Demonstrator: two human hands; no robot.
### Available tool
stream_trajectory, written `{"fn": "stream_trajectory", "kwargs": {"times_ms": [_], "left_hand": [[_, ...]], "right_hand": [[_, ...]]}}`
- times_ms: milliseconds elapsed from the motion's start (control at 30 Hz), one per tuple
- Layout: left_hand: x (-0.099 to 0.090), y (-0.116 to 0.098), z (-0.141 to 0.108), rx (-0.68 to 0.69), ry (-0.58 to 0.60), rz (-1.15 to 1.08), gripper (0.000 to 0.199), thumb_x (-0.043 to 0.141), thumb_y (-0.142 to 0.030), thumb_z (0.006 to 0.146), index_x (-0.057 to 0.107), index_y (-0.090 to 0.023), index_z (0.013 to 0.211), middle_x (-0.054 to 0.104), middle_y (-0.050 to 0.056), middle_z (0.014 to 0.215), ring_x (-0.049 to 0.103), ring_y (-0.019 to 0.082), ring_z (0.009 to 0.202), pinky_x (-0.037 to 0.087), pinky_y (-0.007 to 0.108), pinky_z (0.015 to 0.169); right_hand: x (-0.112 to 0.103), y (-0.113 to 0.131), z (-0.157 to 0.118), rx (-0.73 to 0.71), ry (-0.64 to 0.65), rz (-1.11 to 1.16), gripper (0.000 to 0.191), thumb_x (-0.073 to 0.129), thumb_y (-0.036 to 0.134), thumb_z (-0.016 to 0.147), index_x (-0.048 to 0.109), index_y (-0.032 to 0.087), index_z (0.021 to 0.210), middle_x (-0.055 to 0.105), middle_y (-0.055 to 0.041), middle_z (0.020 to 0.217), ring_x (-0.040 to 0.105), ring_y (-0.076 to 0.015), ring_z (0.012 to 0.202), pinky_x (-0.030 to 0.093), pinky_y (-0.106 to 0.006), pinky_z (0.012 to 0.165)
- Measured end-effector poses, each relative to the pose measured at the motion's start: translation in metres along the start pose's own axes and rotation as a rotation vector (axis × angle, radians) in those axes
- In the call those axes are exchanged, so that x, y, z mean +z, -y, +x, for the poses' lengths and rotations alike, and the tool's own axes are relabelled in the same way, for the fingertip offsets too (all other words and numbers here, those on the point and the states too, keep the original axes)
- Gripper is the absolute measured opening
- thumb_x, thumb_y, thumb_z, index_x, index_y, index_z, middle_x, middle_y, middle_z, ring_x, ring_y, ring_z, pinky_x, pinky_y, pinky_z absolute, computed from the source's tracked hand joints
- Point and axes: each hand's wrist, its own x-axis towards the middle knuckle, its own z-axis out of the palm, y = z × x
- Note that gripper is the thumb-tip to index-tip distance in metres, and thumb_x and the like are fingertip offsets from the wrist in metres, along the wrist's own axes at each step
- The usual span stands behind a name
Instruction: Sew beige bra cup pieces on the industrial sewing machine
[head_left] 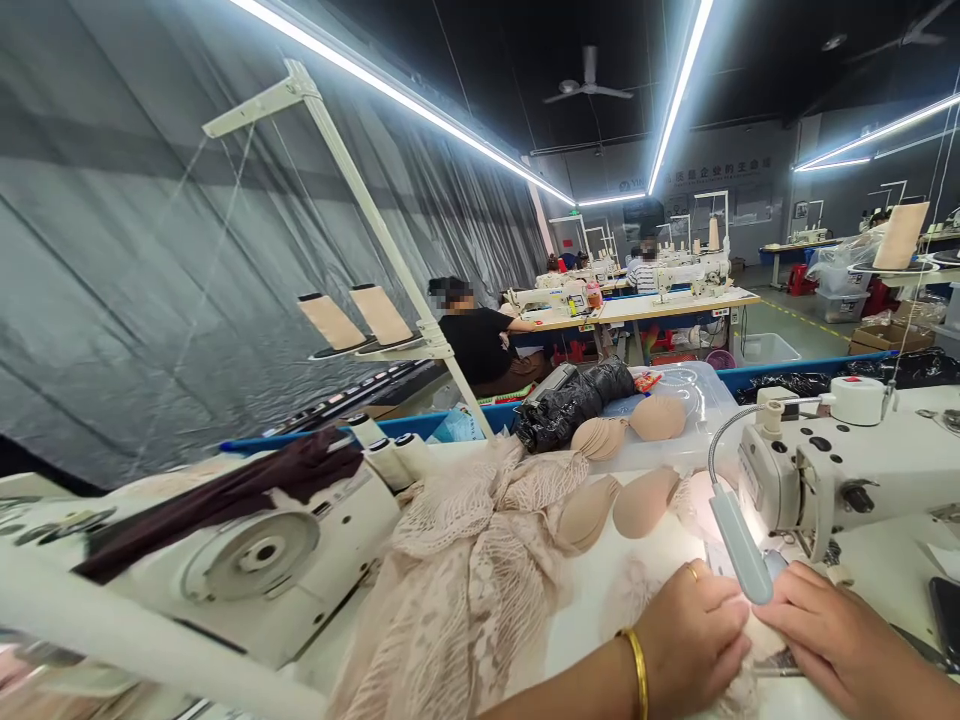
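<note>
We sit at a white worktable (885,570) in a long sewing hall, where other people work at machine benches far off under strip lights. At our right stands our sewing machine (847,470), its gooseneck lamp (739,545) shining down on the needle area; at near left a second machine (247,550) lies under a dark cloth. Between them a heap of pale pink lace (465,580) spills toward us, and beyond it moulded beige cups (645,500) lie loose on the table and on a clear plastic bin (697,395). Judging by that heap and the loose cups, much appears unsewn. Our left hand (694,635), with a gold bangle and ring, presses flat on a lace piece (739,690) just before the needle; our right hand (844,640) lies beside it, fingers curled low on the same piece, pinching nothing that we can make out.
</note>
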Motion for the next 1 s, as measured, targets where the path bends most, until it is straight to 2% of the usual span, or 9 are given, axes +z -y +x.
{"fn": "stream_trajectory", "kwargs": {"times_ms": [67,167,333,433,500,600,767,867,1000], "left_hand": [[0.0,0.007,0.007,0.024,0.069,-0.009,0.008,0.061,-0.022,0.097,0.061,-0.019,0.09,0.069,0.005,0.088,0.062,0.02,0.08,0.051,0.035,0.081],[0.001,0.018,0.016,0.057,0.138,-0.022,0.013,0.06,-0.024,0.1,0.063,-0.019,0.089,0.074,0.007,0.096,0.069,0.021,0.091,0.054,0.037,0.091],[0.006,0.033,0.025,0.083,0.149,-0.077,0.016,0.058,-0.027,0.102,0.07,-0.019,0.097,0.079,0.009,0.108,0.073,0.024,0.105,0.059,0.039,0.1],[0.01,0.039,0.027,0.102,0.135,-0.117,0.018,0.058,-0.025,0.101,0.073,-0.018,0.109,0.079,0.011,0.114,0.074,0.025,0.111,0.06,0.039,0.102],[0.012,0.043,0.028,0.119,0.138,-0.132,0.021,0.059,-0.023,0.1,0.073,-0.018,0.115,0.079,0.011,0.116,0.073,0.024,0.114,0.059,0.037,0.105],[0.016,0.047,0.029,0.146,0.131,-0.109,0.021,0.059,-0.023,0.1,0.074,-0.017,0.114,0.079,0.011,0.115,0.073,0.024,0.113,0.058,0.036,0.106],[0.019,0.05,0.03,0.216,0.125,-0.055,0.017,0.059,-0.022,0.1,0.072,-0.016,0.108,0.079,0.01,0.112,0.073,0.022,0.108,0.058,0.034,0.103],[0.016,0.05,0.034,0.223,0.124,-0.022,0.017,0.059,-0.021,0.098,0.072,-0.015,0.107,0.078,0.01,0.112,0.072,0.022,0.106,0.056,0.035,0.102],[0.009,0.046,0.04,0.145,0.194,0.016,0.01,0.061,-0.024,0.096,0.069,-0.018,0.094,0.075,0.008,0.098,0.069,0.024,0.097,0.054,0.038,0.096]], "right_hand": [[-0.002,-0.001,0.001,0.014,-0.008,-0.017,0.03,0.052,0.009,0.097,0.07,0.03,0.107,0.07,-0.003,0.092,0.069,-0.0223,0.082,0.053,-0.029,0.065],[-0.004,-0.002,0.003,0.021,-0.03,-0.06,0.03,0.05,0.009,0.097,0.068,0.03,0.109,0.073,-0.0026,0.096,0.073,-0.0213,0.082,0.054,-0.028,0.066],[0.001,-0.007,0.001,0.021,-0.085,-0.185,0.029,0.043,0.01,0.099,0.064,0.029,0.105,0.075,-0.0029,0.094,0.071,-0.0179,0.063,0.049,-0.028,0.051],[0.004,-0.01,-0.001,0.01,-0.127,-0.247,0.032,0.046,0.009,0.097,0.065,0.029,0.114,0.079,-0.0043,0.106,0.072,-0.0177,0.064,0.051,-0.029,0.052],[0.004,-0.011,-0.002,0.003,-0.158,-0.268,0.034,0.048,0.01,0.095,0.065,0.03,0.118,0.08,-0.0035,0.107,0.073,-0.0177,0.063,0.052,-0.029,0.052],[0.002,-0.011,-0.001,-0.008,-0.182,-0.295,0.031,0.05,0.012,0.095,0.066,0.029,0.116,0.081,-0.0031,0.104,0.073,-0.0177,0.063,0.052,-0.028,0.051],[0.004,-0.014,-0.007,0.018,-0.087,-0.345,0.037,0.048,0.01,0.098,0.067,0.029,0.123,0.081,-0.0041,0.113,0.079,-0.021,0.085,0.059,-0.028,0.065],[0.009,-0.021,-0.012,0.039,-0.062,-0.296,0.037,0.047,0.011,0.101,0.067,0.029,0.127,0.08,-0.0042,0.114,0.078,-0.02,0.083,0.059,-0.027,0.066],[0.018,-0.028,-0.015,0.114,-0.045,-0.15,0.029,0.046,0.015,0.105,0.069,0.029,0.116,0.077,-0.0044,0.107,0.075,-0.0196,0.079,0.056,-0.028,0.066]]}}
